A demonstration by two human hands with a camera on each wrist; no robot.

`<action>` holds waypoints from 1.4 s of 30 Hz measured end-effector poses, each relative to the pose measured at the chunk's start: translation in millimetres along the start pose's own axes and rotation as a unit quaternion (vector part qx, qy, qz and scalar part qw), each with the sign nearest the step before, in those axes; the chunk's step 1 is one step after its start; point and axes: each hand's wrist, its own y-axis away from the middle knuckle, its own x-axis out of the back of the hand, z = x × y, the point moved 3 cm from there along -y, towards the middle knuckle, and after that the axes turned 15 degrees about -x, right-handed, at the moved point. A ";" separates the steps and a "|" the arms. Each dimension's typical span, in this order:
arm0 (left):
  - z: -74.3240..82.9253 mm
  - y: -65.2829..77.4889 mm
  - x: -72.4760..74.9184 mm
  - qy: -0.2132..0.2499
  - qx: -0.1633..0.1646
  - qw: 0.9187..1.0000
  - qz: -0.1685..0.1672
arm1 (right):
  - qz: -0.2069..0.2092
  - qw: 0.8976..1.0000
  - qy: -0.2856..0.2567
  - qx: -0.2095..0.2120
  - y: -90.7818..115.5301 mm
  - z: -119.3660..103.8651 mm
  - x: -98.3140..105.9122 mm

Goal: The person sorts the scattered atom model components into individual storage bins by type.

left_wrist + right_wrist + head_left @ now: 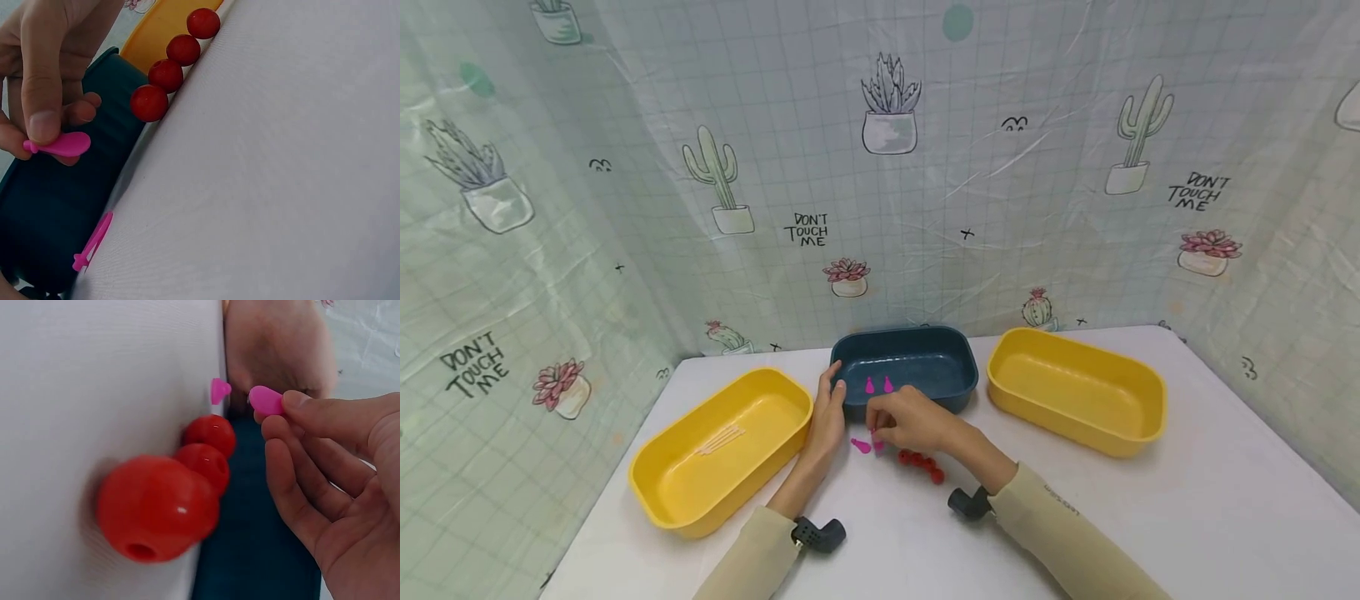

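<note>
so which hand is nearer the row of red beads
Right. The right hand is just beyond the red beads, pinching a pink piece; the left hand is farther off, at the left end of the blue tray.

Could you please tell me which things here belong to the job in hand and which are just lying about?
Likely in the job:
held pink piece, in the right hand
loose pink piece on the table
two pink pieces in the blue bin

Apparently just lying about:
four red beads
pale sticks in the left yellow bin
right yellow bin
</note>
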 end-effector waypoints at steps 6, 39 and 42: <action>-0.7 0.4 0.6 -0.002 -0.005 1.000 0.002 | 0.017 1.000 -0.020 0.014 3.3 -2.5 10.9; -3.5 -2.0 -3.2 -0.011 0.009 1.000 -0.001 | 0.137 0.983 -0.115 -0.034 -1.5 20.7 62.1; -3.5 -1.1 -2.4 -0.011 0.006 1.000 0.000 | 0.138 0.983 -0.112 -0.039 -5.3 22.8 66.5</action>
